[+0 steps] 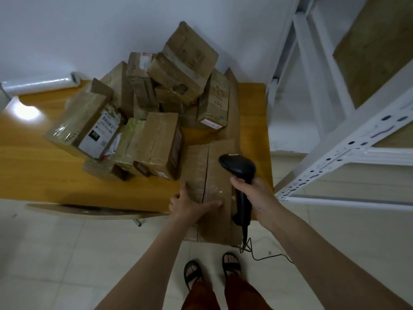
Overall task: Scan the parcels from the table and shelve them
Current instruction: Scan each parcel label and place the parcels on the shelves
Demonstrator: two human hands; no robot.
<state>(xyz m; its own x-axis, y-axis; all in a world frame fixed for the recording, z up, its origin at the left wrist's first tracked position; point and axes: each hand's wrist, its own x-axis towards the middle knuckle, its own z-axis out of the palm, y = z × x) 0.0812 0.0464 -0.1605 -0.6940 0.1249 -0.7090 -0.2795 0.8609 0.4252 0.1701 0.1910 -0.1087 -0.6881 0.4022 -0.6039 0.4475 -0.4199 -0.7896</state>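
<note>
We steady a long parcel, scanner raised over it.

Our left hand (pixel 192 203) lies flat, fingers straight, on the parcel (pixel 214 175) at the counter (pixel 33 166) front edge; its long axis runs 6 to 12. Our right hand (pixel 252 190), at 3 o'clock of it, is clamped around the scanner (pixel 240 171). Shelf (pixel 348 151) at 2 o'clock.
</note>
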